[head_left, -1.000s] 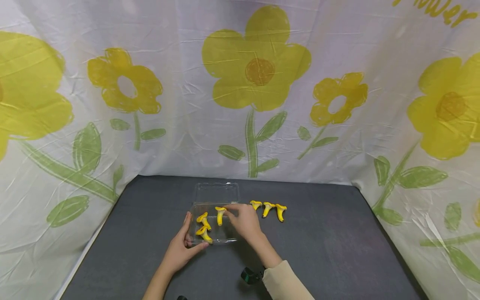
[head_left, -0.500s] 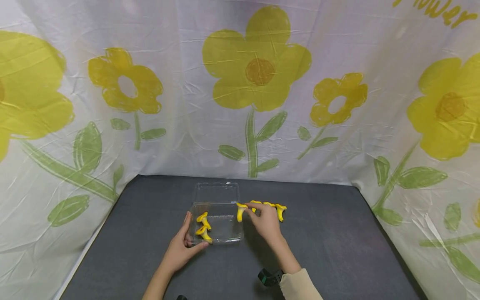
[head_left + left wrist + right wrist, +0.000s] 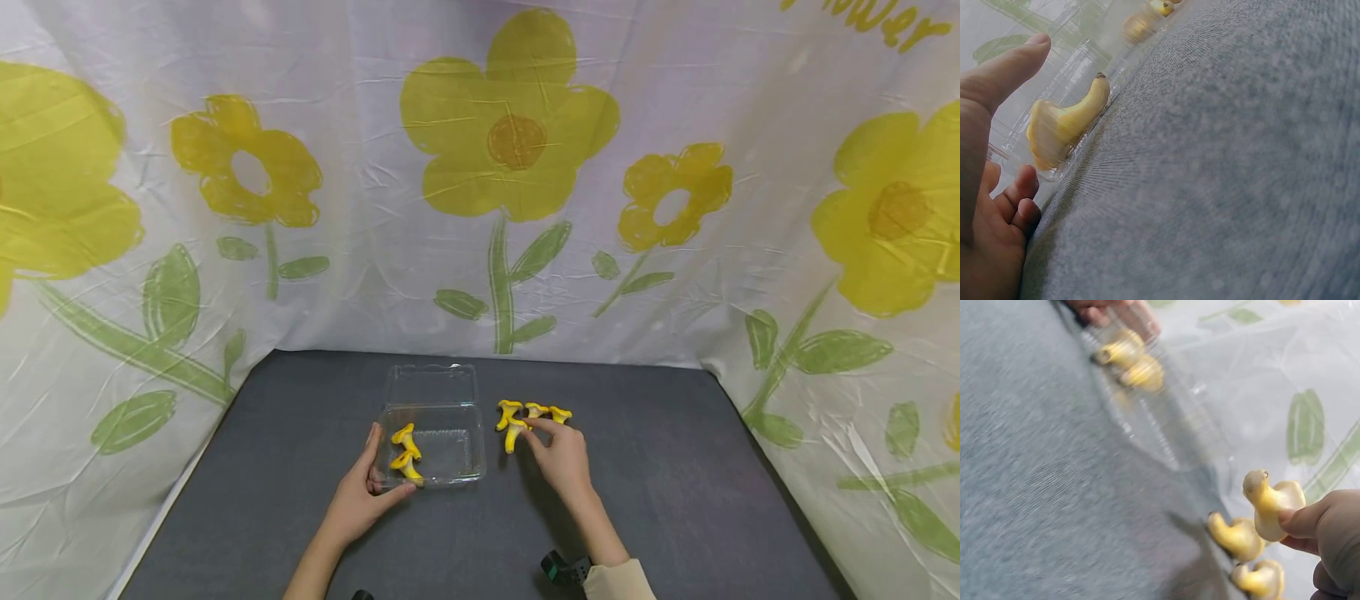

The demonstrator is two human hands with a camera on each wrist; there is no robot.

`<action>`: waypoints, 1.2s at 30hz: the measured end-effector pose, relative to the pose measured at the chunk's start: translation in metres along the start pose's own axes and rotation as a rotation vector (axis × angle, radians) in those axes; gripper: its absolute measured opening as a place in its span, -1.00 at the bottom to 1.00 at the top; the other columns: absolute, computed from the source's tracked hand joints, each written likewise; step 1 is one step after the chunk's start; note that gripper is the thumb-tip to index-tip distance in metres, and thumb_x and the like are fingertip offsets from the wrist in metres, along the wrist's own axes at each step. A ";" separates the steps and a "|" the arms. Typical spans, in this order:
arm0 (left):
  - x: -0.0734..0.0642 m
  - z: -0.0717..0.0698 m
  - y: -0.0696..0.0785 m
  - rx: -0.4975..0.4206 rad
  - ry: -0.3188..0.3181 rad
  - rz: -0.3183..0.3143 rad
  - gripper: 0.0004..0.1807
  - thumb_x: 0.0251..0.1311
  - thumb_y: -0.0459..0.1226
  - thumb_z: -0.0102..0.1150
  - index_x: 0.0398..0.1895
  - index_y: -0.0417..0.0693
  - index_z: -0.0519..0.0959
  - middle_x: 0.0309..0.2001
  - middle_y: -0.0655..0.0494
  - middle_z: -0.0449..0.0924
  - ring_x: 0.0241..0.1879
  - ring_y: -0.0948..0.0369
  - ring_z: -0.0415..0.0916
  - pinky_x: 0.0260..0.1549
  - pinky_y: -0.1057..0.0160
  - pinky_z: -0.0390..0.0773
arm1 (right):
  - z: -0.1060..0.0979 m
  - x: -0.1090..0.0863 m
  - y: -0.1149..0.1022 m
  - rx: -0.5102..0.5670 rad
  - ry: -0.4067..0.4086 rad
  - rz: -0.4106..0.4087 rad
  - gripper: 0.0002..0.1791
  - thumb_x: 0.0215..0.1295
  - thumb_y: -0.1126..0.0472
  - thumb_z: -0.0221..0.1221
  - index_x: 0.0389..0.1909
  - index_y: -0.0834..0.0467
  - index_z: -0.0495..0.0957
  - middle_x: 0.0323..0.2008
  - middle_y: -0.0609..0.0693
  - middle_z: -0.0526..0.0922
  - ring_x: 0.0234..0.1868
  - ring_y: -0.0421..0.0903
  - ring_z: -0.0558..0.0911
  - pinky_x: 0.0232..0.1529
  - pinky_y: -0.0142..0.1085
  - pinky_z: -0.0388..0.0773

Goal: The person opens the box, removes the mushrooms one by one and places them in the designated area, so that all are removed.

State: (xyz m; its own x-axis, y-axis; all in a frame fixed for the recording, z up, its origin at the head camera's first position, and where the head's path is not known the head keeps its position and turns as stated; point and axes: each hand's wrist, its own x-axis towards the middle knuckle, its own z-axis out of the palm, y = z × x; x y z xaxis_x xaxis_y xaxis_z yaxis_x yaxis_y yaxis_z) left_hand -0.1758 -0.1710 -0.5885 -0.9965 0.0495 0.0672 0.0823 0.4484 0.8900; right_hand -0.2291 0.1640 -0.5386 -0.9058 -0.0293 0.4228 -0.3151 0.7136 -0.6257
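My right hand (image 3: 564,460) pinches a yellow chanterelle mushroom (image 3: 514,435) by its cap between thumb and fingers. In the right wrist view this mushroom (image 3: 1269,503) hangs stem up, above the others. My left hand (image 3: 362,492) holds the left front corner of a clear plastic clamshell box (image 3: 457,478), fingers along the left side and thumb at the front. Two more chanterelles (image 3: 406,468) lie inside the box at its left. Through the box wall, the left wrist view shows one of these mushrooms (image 3: 1069,122) close to the thumb (image 3: 1019,65).
Three chanterelles (image 3: 536,409) lie in a row on the dark grey table (image 3: 675,483), right of the box. The box's lid (image 3: 433,385) is folded back behind it. A white cloth with painted yellow flowers (image 3: 517,142) hangs around the table.
My right hand has carried the pinched mushroom rightward out of the box to just in front of the row. The left hand keeps its place at the box.
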 end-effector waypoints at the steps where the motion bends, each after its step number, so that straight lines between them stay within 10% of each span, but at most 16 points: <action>1: 0.000 0.000 0.000 0.002 -0.001 -0.001 0.35 0.10 -0.02 0.64 0.77 0.02 -0.14 0.74 0.01 -0.18 -0.46 0.31 0.21 -0.40 0.34 0.36 | 0.001 -0.002 0.002 -0.012 -0.006 0.000 -0.79 0.27 0.24 0.51 -0.09 0.17 0.86 -0.64 -0.03 0.70 -0.79 -0.42 -0.02 -0.72 -0.44 0.07; 11: 0.000 -0.001 0.002 -0.009 -0.005 -0.017 0.36 0.09 -0.02 0.65 0.77 0.02 -0.14 0.75 0.02 -0.18 -0.45 0.31 0.20 -0.38 0.35 0.35 | 0.017 -0.011 0.016 -0.042 -0.034 -0.001 -0.81 0.27 0.26 0.50 -0.10 0.10 0.86 -0.32 0.00 0.86 -0.78 -0.45 -0.01 -0.66 -0.41 0.15; 18: 0.000 -0.001 0.003 -0.010 -0.003 -0.004 0.34 0.12 -0.04 0.64 0.77 0.00 -0.13 0.74 -0.02 -0.18 -0.47 0.32 0.18 -0.40 0.35 0.34 | 0.028 -0.012 0.021 -0.039 0.005 -0.059 -0.79 0.24 0.26 0.52 -0.10 0.10 0.86 -0.20 -0.04 0.87 -0.31 -0.09 0.80 -0.26 -0.10 0.71; 36: -0.001 -0.002 0.002 0.002 0.002 0.006 0.34 0.11 -0.05 0.64 0.77 0.00 -0.13 0.74 0.01 -0.17 -0.44 0.33 0.20 -0.37 0.36 0.35 | 0.041 -0.016 0.033 0.063 0.045 -0.120 -0.76 0.24 0.32 0.51 -0.07 0.16 0.84 -0.18 -0.03 0.86 -0.35 -0.22 0.74 -0.36 -0.34 0.60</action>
State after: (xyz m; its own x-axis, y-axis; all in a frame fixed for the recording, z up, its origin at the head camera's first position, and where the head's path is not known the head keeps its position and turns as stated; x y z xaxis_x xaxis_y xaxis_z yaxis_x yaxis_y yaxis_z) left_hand -0.1747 -0.1715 -0.5856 -0.9960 0.0508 0.0732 0.0882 0.4500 0.8886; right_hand -0.2367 0.1593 -0.5925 -0.8475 -0.0796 0.5249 -0.4390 0.6610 -0.6086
